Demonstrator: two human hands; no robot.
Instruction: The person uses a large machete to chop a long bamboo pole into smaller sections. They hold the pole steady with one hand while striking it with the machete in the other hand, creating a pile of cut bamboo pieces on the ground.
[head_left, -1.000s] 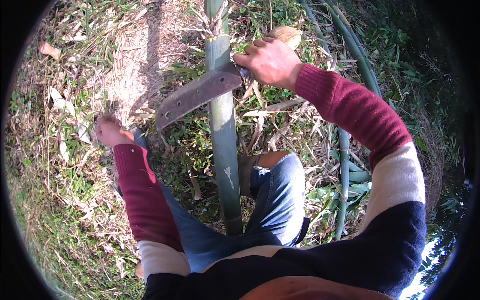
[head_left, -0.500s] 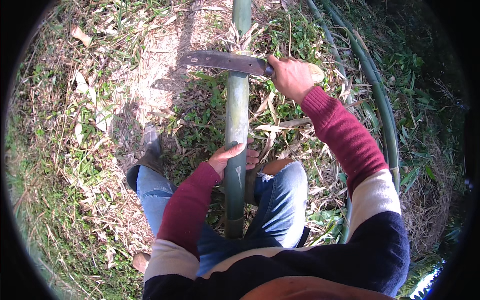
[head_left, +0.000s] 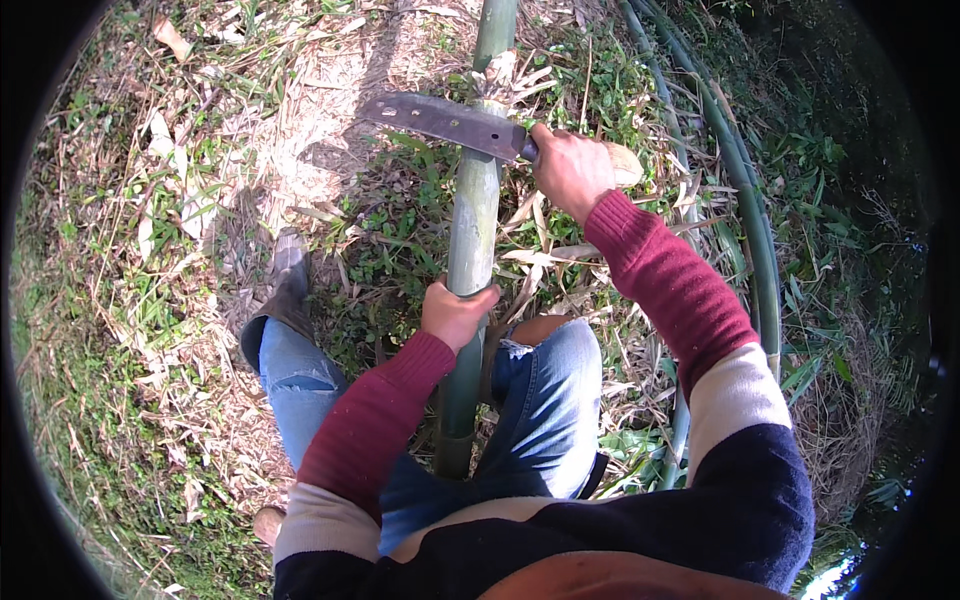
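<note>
A thick green bamboo pole runs from between my knees up past the top of the view. My left hand is wrapped round its lower part, thumb across the top. In my right hand I grip a machete by its pale wooden handle, whose end shows beyond my fist. The dark, wide blade of the machete lies crosswise over the pole, just below a node with frayed stubs. Whether its edge bites into the bamboo I cannot tell.
More long bamboo poles lie along the right, bending with the view. Dry leaves and low green plants cover the ground. My boot stands left of the pole, and my jeans-clad knee is close on its right.
The pole has tilted, its top shifting right and its lower end left. My left hand has turned over the pole into a closer grip. The machete has swung slightly, handle side lower.
</note>
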